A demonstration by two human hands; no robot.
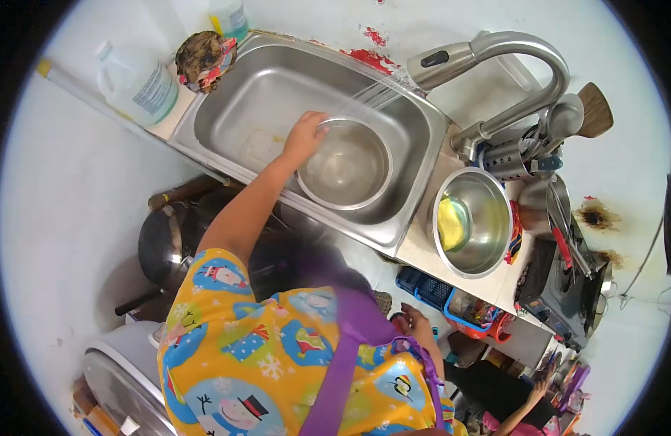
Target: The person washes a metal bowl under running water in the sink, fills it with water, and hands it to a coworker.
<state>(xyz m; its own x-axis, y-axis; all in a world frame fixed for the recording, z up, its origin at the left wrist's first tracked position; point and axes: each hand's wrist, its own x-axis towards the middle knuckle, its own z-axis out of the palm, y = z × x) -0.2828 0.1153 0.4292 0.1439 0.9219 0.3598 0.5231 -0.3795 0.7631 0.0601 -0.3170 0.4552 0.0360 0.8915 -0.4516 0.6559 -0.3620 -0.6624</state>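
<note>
My left hand [306, 136] reaches into the steel sink [241, 94] and grips the rim of a round steel bowl [346, 163]. The bowl is tilted under water streaming from the curved faucet [495, 54]. My right hand [417, 325] hangs low by my hip against the purple apron strap, fingers loosely curled. Whether it holds anything is unclear. My yellow printed shirt fills the bottom of the view.
A second steel bowl [488, 211] holding a yellow sponge [451, 224] sits on the counter right of the sink. Beyond it are a utensil holder [520, 156] and a wooden spatula [595, 109]. A plastic jug [135, 83] stands at the left. A dark wok [161, 247] sits below. Another person's hand [533, 392] is at the bottom right.
</note>
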